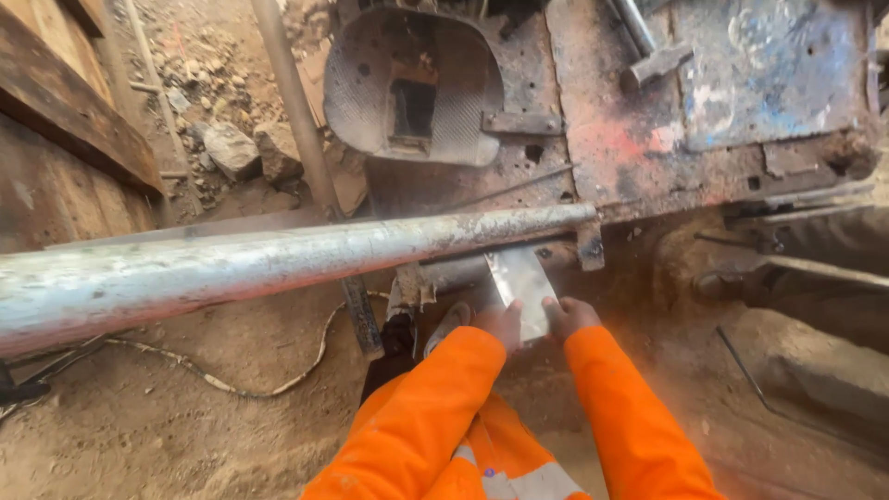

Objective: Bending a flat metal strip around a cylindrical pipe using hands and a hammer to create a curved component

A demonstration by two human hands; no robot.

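Observation:
A flat grey metal plate (pixel 524 285) runs from under the rusty steel workbench (pixel 639 139) toward me. My left hand (pixel 498 321) grips its near left edge and my right hand (pixel 567 315) grips its near right edge. Both arms wear bright orange sleeves. A long pale steel pipe (pixel 278 259) lies across the view just above my hands, its end resting at the bench edge.
A curved rusty metal shell (pixel 412 88) sits on the bench. Wooden planks (pixel 65 102) stand at left, with stones (pixel 231 148) and a thin rod (pixel 292 102) behind. A wire (pixel 231 381) lies on the sandy ground. A concrete block (pixel 815 361) is at right.

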